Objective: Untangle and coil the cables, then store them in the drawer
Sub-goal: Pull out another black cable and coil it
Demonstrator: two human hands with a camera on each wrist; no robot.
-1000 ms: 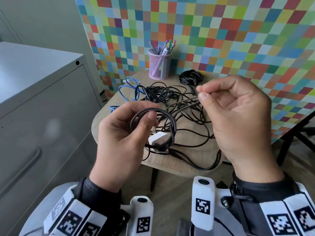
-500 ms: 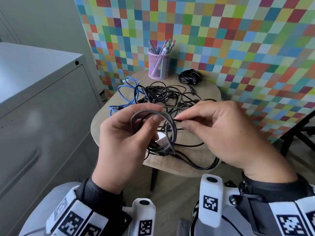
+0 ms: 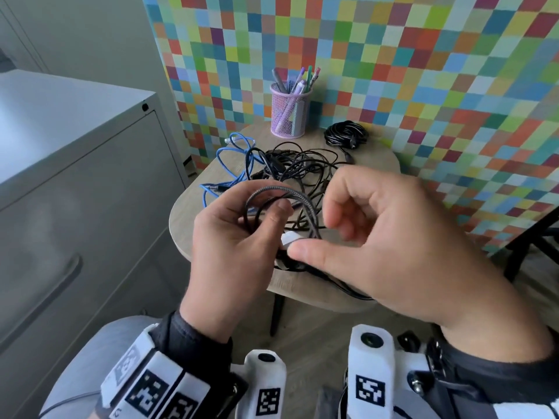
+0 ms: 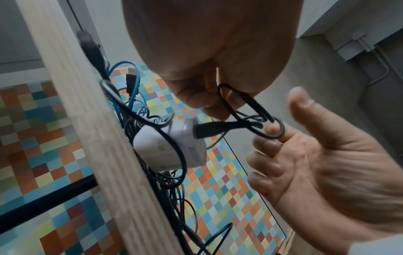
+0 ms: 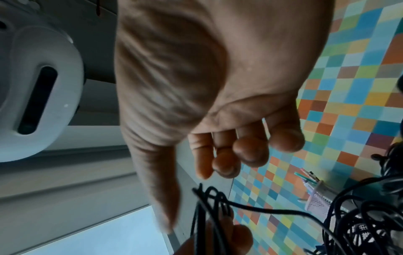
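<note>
My left hand [image 3: 266, 211] holds up a small coil of dark braided cable [image 3: 290, 193], pinched between thumb and fingers above the table's front. In the left wrist view the coil [image 4: 246, 107] runs to a plug in a white charger [image 4: 174, 148]. My right hand [image 3: 317, 237] hovers beside the coil with fingers loosely bent and grips nothing. Its thumb is next to the charger [image 3: 289, 238] and one fingertip [image 4: 272, 131] touches the loop. A tangle of thin black cables [image 3: 302, 170] and a blue cable [image 3: 233, 155] lie on the table behind.
The small wooden table [image 3: 187, 225] also bears a purple mesh pen cup [image 3: 289, 113] and a coiled black cable bundle [image 3: 346, 134] at the back. A grey metal cabinet [image 3: 75, 207] with closed drawers stands left. A black chair leg [image 3: 526, 246] is at right.
My right hand came down from the upper right, where it pinched the cable's free part, laid it onto the coil and let go. The left hand kept holding the coil.
</note>
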